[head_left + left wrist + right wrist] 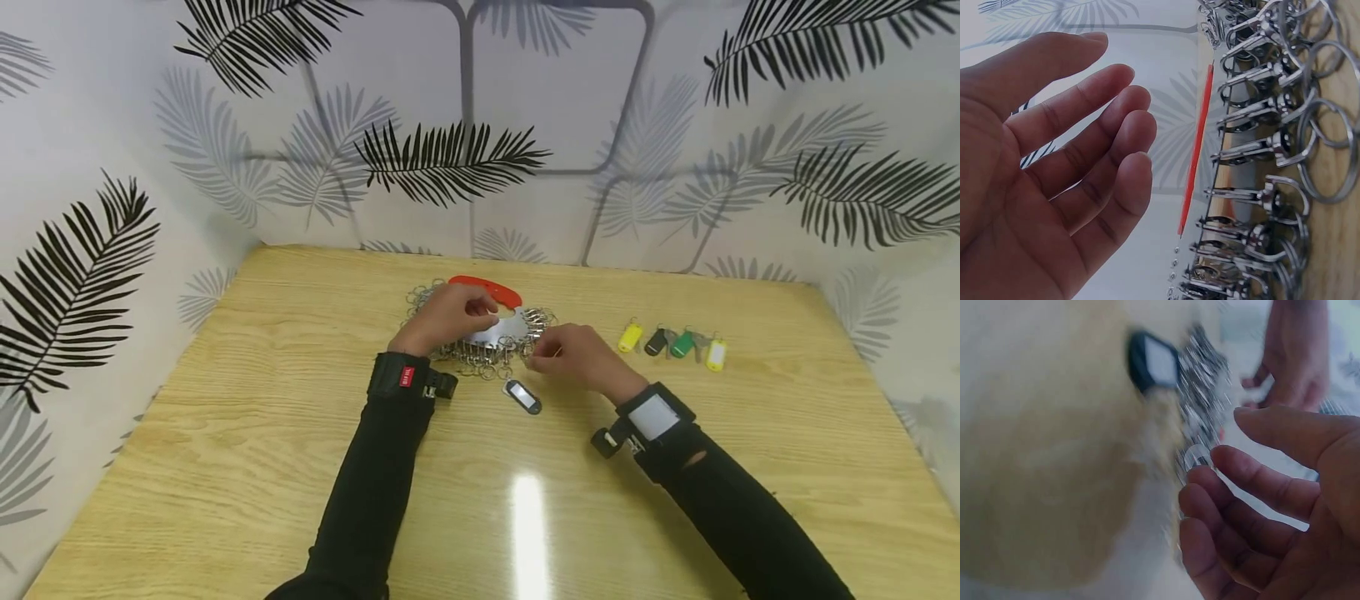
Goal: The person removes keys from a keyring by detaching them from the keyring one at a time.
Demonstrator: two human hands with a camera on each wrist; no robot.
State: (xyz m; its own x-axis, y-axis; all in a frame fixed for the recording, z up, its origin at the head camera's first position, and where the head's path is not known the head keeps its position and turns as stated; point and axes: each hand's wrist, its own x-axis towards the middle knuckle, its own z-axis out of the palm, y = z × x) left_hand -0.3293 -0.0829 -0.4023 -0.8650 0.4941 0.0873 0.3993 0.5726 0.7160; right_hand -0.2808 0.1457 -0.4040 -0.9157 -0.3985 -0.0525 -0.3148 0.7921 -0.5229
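Observation:
A silver metal plate [495,334] with a red edge piece [491,291] lies toward the back of the table. Hooked clips [1254,153] with split rings [1329,150] line its sides. My left hand [452,315] is over the plate's left part, fingers loosely bent with nothing between them. Just off the right end of the clips is my right hand [573,357]. Its thumb and loosely curled fingers stand apart and hold nothing in the right wrist view. A dark key tag [522,397] with a white label lies at the plate's front, beside the rings.
Right of the plate, a row of key tags with keys lies on the wooden table [300,467]: a yellow tag [630,337], a black tag [656,342], a green tag [682,344] and another yellow tag [716,355]. Leaf-patterned cloth [540,108] rises behind the table.

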